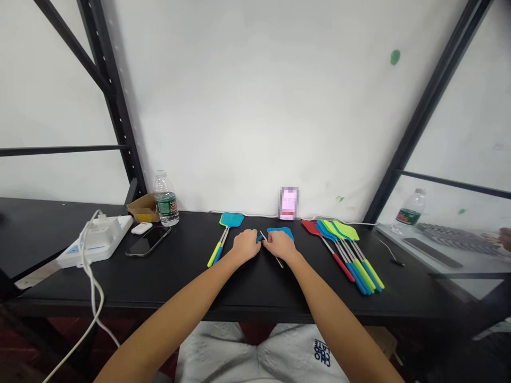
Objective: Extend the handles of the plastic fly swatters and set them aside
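Note:
My left hand (246, 244) is closed, with a small blue end, apparently a fly swatter handle (259, 239), showing at its fingers. Close beside it, my right hand (281, 246) is closed on a thin metal rod (278, 260) that slants down toward me. Just behind the right hand lies a blue fly swatter head (285, 232), partly hidden by it. Two fly swatters, one with a blue head (232, 219) and one yellow-green, lie overlapped to the left. On the right, several fly swatters rest fanned side by side, including a red one (339, 260) and a yellow-green one (348, 231).
A pixelated upright screen (288, 204) leans at the wall. Leftward are a phone (148, 241), a white case (141, 228), a water bottle (166, 199), a cardboard box (143, 207) and a power strip (115, 234) with cables. Another bottle (411, 210) and a keyboard stand at far right.

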A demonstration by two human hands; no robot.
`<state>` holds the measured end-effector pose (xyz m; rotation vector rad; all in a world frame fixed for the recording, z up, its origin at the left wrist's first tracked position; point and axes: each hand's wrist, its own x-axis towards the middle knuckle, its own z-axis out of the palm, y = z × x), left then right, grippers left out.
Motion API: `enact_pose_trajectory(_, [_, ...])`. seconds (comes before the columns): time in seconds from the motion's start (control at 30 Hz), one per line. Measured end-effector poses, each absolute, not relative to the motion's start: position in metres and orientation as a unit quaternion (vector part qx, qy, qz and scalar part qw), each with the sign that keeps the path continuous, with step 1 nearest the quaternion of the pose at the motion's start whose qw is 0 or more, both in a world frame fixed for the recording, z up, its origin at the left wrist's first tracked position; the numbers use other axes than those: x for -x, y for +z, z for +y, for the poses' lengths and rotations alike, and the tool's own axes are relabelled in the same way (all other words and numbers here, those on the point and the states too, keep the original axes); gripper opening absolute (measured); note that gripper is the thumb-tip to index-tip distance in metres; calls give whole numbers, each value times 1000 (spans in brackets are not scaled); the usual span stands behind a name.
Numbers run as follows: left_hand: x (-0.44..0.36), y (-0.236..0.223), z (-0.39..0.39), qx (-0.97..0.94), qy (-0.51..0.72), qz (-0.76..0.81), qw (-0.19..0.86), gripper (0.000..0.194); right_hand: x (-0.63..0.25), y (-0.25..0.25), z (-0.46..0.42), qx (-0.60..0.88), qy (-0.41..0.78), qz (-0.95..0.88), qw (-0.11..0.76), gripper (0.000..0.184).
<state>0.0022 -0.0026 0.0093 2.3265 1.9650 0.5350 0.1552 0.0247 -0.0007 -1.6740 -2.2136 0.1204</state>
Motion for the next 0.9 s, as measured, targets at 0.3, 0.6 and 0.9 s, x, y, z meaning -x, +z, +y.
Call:
enact_pose_trajectory(0.3, [-3,10,-4,-754,163,636,14,22,-159,-1,25,581,57,-787,200,26])
enact_pose_trajectory(0.6, [-2,11,-4,-753,159,638,7,23,-165,3,30,579,110,-789,172,37])
enact_pose_trajectory(0.9, [-2,8,-2,-757,151,635,-10,20,-167,0,34,560,131,-803,154,20])
